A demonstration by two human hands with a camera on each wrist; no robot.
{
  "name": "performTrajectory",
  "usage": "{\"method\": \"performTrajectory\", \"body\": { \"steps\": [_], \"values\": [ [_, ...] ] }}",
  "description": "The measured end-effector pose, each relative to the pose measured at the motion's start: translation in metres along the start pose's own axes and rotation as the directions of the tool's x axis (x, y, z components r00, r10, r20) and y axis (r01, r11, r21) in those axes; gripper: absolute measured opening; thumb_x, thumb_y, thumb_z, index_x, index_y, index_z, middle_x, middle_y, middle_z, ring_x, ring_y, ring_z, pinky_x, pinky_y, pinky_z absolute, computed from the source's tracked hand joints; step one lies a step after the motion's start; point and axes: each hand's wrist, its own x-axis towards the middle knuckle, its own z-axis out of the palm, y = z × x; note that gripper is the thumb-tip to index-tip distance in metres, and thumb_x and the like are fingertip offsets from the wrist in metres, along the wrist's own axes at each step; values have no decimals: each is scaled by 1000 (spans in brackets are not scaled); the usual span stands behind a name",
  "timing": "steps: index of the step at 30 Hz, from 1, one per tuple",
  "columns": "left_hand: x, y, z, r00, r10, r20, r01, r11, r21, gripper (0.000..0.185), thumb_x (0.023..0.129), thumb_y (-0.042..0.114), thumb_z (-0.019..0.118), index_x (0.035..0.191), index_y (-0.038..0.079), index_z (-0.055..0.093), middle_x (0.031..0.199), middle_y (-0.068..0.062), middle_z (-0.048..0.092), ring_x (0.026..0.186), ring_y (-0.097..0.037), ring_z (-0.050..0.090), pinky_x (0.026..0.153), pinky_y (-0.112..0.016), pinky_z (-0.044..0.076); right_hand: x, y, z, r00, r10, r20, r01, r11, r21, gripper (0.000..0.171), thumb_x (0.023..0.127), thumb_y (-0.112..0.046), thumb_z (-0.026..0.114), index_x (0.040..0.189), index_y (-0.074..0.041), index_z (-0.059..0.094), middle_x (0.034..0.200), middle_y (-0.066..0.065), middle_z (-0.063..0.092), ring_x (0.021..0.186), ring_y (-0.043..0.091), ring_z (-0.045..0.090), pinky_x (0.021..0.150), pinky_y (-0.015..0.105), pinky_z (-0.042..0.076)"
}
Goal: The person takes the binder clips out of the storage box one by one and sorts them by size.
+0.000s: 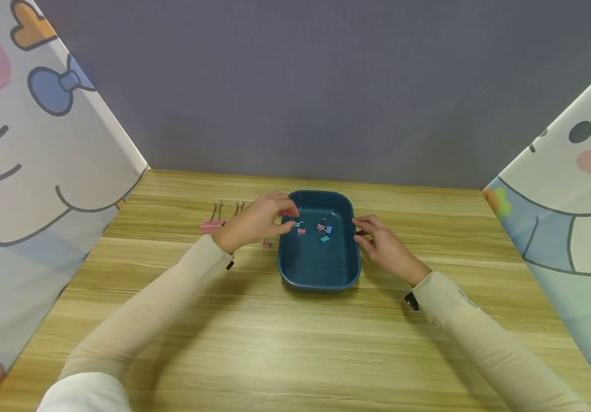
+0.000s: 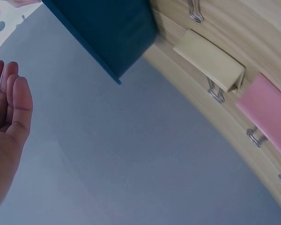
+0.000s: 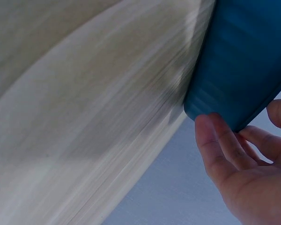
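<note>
A dark blue tray point(image 1: 320, 286) lies on the wooden table, with several small binder clips point(image 1: 324, 229) in pink, teal and blue on its bottom. My left hand point(image 1: 264, 220) hovers at the tray's left rim, thumb and fingers apart with nothing between them. In the left wrist view its fingers point(image 2: 21, 105) look nearly straight. The right hand point(image 1: 385, 249) rests its fingertips against the tray's right side; the right wrist view shows those fingers point(image 3: 215, 152) extended along the outer wall point(image 3: 239, 65). Left of the tray, a small pink binder clip point(image 1: 267, 244) lies beneath the left hand.
Large binder clips lie on the table left of the tray, one pink point(image 1: 210, 227) and one pale yellow point(image 2: 210, 58), partly hidden by my left hand in the head view. A grey panel point(image 1: 316, 91) stands behind the table, with cartoon-printed cloths point(image 1: 32, 171) at both sides.
</note>
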Motion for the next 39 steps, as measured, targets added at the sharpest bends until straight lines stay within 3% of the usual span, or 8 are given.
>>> {"method": "performTrajectory", "body": {
  "steps": [9,15,22,28,39],
  "values": [
    [7,3,8,998,43,41,-41,998,-48,12,85,13,70,96,8,67,96,-6,63,87,-20,58,76,-29,48,1,-1,0,1000,-16,-7,15,1000,-2,45,98,-12,52,138,6,42,134,15,41,107,29,57,79,41,50],
    [15,5,16,994,53,93,-53,999,-1,13,84,10,71,97,7,67,96,-6,63,89,-18,55,77,-27,47,1,-1,0,1000,-12,-11,11,1000,-7,45,98,-12,53,138,6,42,134,15,42,107,29,57,79,42,50],
    [24,3,27,981,-20,195,11,999,44,15,86,13,70,100,8,67,100,-4,62,92,-16,51,79,-27,46,1,0,-1,1000,-10,-12,10,1000,-7,45,98,-12,53,137,6,42,133,15,42,107,29,58,80,42,50],
    [32,-5,38,962,-38,272,18,997,77,17,86,11,70,101,5,68,99,-7,62,92,-18,50,80,-29,45,0,-1,-1,1000,-16,-16,16,1000,-15,45,97,-12,53,137,6,42,133,16,42,106,29,58,79,42,50],
    [41,-13,46,935,-112,337,47,980,193,12,83,10,72,94,6,69,91,-3,61,88,-20,51,77,-32,44,1,0,0,1000,-17,-21,17,1000,-8,45,97,-11,53,137,6,43,133,15,43,105,28,58,79,41,50]
  ]
}}
